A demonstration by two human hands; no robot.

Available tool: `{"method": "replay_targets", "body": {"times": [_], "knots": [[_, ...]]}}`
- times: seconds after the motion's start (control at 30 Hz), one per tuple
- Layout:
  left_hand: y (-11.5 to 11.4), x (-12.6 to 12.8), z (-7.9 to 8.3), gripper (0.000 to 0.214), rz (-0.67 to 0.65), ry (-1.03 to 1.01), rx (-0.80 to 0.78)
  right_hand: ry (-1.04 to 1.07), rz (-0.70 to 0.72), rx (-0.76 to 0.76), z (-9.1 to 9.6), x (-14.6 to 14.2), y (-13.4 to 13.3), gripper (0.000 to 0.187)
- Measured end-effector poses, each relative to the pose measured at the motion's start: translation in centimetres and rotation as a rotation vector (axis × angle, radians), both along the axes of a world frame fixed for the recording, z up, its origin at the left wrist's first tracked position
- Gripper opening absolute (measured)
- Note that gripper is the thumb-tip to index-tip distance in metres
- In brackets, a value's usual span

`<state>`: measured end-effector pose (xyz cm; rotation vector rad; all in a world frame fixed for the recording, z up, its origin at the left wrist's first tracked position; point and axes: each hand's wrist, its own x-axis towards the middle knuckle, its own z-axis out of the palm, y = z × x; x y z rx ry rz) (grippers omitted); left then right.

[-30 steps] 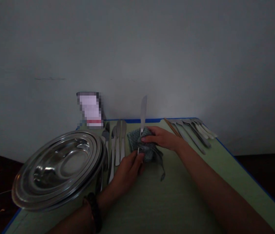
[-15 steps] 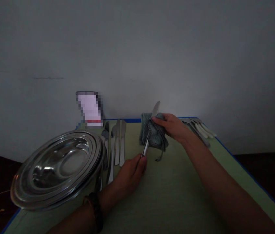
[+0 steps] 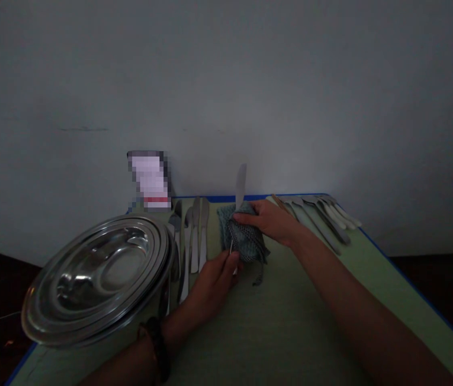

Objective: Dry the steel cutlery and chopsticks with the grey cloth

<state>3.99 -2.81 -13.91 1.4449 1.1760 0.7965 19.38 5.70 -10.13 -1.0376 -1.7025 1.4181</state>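
A table knife points up and away from me over the table, its blade rising out of a grey-green cloth. My left hand is closed round the knife's handle, which is mostly hidden by the fingers and the cloth. With thumb and fingers my right hand pinches the cloth around the blade. A thin loop hangs from the cloth's lower corner. Just left of the cloth, several table knives lie side by side on the table.
Stacked metal plates stand at the left, overlapping some cutlery. A phone with a blurred screen leans on the wall behind. Several spoons and forks, some white-handled, lie at the back right. The green table has a blue edge.
Both hands have shifted left with the cloth and knife. The knife stands more upright, more blade shows above the cloth, and my left hand is closer to it. More cutlery shows at right.
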Motion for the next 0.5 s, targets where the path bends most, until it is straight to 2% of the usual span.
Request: {"method": "replay_targets", "body": {"times": [0.13,0.23,0.3,0.4,0.5], "knots": [[-0.5,-0.2,0.3,0.041,-0.066,0.086,0.069,-0.101,-0.070,0.142,1.0,1.0,0.1,0.028],[-0.9,-0.2,0.4,0.039,-0.026,0.015,0.071,-0.226,-0.101,0.193,2.2,2.5,-0.1,0.035],[-1.0,-0.2,0.3,0.032,0.016,-0.116,0.061,-0.333,0.023,0.168,3.3,3.5,-0.5,0.036],[-0.7,-0.2,0.1,0.026,0.030,-0.278,0.063,-0.540,0.331,0.116,4.6,4.1,-1.1,0.033],[-0.2,-0.4,0.1,0.034,0.085,-0.257,0.102,-0.665,0.546,0.174,4.8,3.5,-1.5,0.028]]}}
